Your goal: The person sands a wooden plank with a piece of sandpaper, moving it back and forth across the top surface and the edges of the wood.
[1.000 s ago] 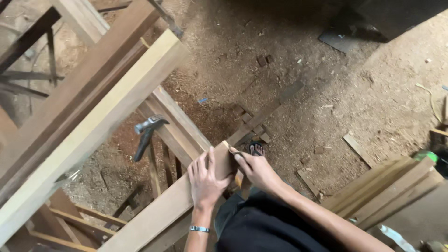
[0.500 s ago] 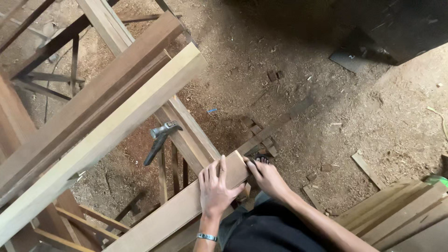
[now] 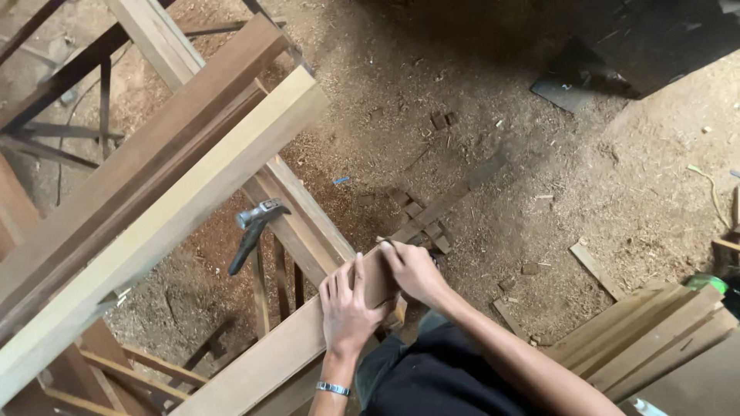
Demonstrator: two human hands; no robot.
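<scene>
**Both hands on the end of a plank, above a sawdust floor**

Head view — the only one I have. I am looking straight down past a dark lap onto a long, pale brown wooden plank [image 3: 270, 362] that runs from the lower left up towards the middle of the picture. My left hand [image 3: 348, 308] lies flat on top of the plank near its upper end, fingers spread and stretched out, palm pressing down; it grips nothing, it only rests on the wood. A silver metal bracelet [image 3: 333, 389] sits on that wrist. My right hand [image 3: 412, 271] is at the very end of the same plank, fingers curled and pinched at the corner. Whether they hold some small thing there I cannot tell — the fingertips hide it.

Just left of the hands, a grey steel claw hammer with a dark handle [image 3: 253, 231] rests on a wooden rail [image 3: 304, 219], head up and handle slanting down to the left. A broad, light yellowish timber beam [image 3: 162, 223] crosses the left half of the picture diagonally, with a darker brown beam [image 3: 146, 162] lying against its upper side. Under everything is a dirt floor covered with sawdust [image 3: 539, 177], strewn with small wood offcuts [image 3: 424, 219]. A stack of pale boards [image 3: 655, 331] lies at the lower right.
</scene>
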